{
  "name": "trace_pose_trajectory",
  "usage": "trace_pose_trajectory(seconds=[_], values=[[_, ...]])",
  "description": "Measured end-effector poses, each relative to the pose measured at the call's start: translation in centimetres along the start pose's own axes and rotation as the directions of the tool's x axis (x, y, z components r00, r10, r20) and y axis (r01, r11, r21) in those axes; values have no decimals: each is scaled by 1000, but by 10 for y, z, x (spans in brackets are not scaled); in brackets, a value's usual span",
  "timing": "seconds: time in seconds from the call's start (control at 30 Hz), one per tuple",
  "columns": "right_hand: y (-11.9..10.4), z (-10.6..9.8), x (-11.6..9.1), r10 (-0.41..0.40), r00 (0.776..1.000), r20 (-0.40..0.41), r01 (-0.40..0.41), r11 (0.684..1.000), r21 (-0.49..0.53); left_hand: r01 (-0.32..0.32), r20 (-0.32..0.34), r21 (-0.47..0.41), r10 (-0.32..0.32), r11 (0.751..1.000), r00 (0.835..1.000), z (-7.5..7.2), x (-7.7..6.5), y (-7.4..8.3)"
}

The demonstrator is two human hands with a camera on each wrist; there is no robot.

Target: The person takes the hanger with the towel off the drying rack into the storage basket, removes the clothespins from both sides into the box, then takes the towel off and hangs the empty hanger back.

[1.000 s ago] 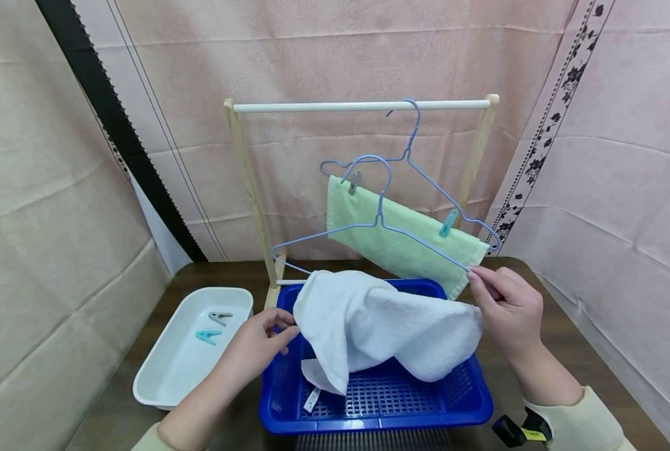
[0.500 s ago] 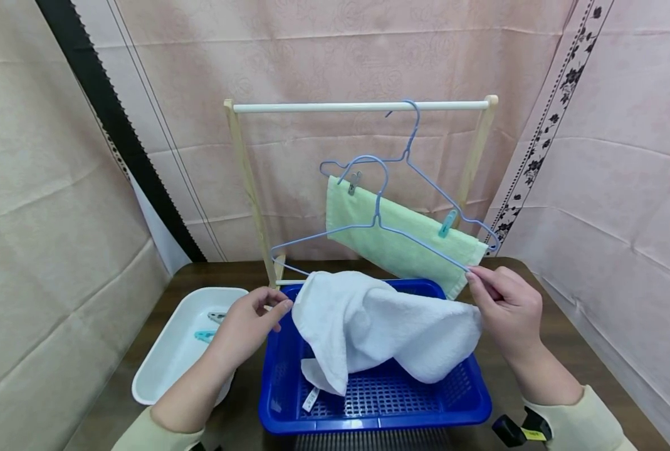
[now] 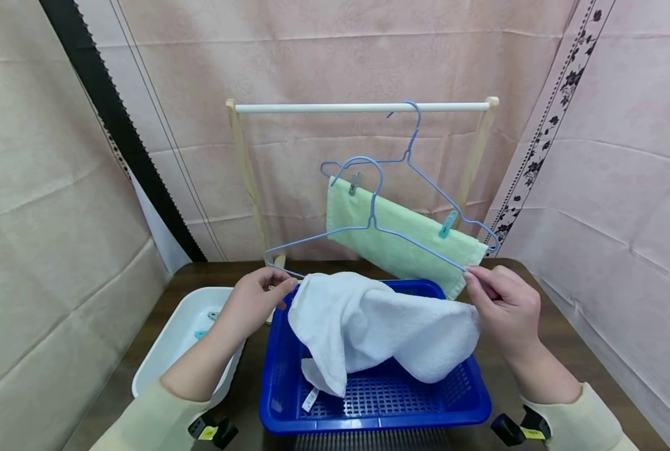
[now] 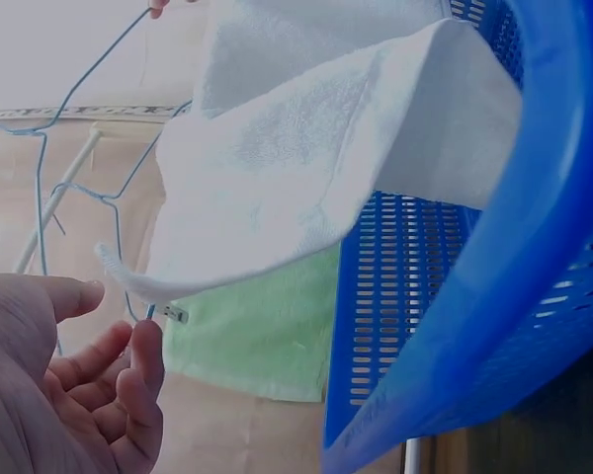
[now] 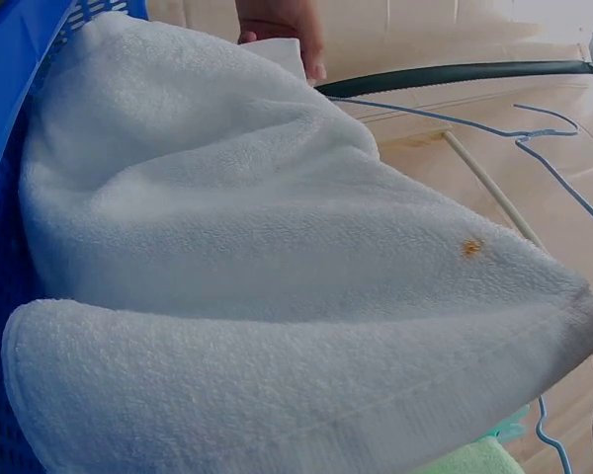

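My right hand (image 3: 506, 300) pinches the right end of a blue clothes hanger (image 3: 405, 238), which is held up in front of the rack with its hook upward. A white towel (image 3: 368, 326) lies across the hanger's lower bar and hangs over the basket; a brown spot shows on it in the right wrist view. At the hanger's left end is my left hand (image 3: 256, 300). In the left wrist view its thumb stands apart from the loosely bent fingers (image 4: 146, 360), with one fingertip right at the hanger's end and the towel corner. The towel hides most of the lower bar.
Beneath the towel stands a blue basket (image 3: 380, 423). At left, a white tray (image 3: 160, 351) holds clothespins (image 3: 200, 334), partly covered by my left arm. Behind is a rack (image 3: 312, 108) with a second hanger (image 3: 433, 181), where clothespins hold a green cloth (image 3: 402, 250).
My left hand has moved up and slightly left from the towel's left side to the hanger's left end. The hanger has shifted slightly left; my right hand keeps its pinch.
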State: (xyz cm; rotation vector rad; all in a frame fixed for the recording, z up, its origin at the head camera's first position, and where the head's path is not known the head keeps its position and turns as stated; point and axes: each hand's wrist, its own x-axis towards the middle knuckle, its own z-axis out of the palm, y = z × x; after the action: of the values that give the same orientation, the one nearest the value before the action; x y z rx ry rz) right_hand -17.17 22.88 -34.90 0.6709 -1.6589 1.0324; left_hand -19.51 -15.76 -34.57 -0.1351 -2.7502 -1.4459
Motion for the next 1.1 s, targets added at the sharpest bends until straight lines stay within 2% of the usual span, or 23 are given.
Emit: trace_pose_trajectory(seconds=[0.3,0.53,0.8,1.1], values=[[3,2,-2,-1,1000,-7,2,1000,25,3,11,21,-4,1000,1000,10,7,1],[5,2,-3,0,1000,-2,0,1000,18,13,15,23,-13,1000,1000,14,6,0],[0,2,-2,-16,1000,-1,16,999,31,-19,-3,56,19,998,1000,19,2,-3],[0,-1,-3,21,999,26,-20,1000,-22,-42,-13,100,44,994,999,23,-3,-6]])
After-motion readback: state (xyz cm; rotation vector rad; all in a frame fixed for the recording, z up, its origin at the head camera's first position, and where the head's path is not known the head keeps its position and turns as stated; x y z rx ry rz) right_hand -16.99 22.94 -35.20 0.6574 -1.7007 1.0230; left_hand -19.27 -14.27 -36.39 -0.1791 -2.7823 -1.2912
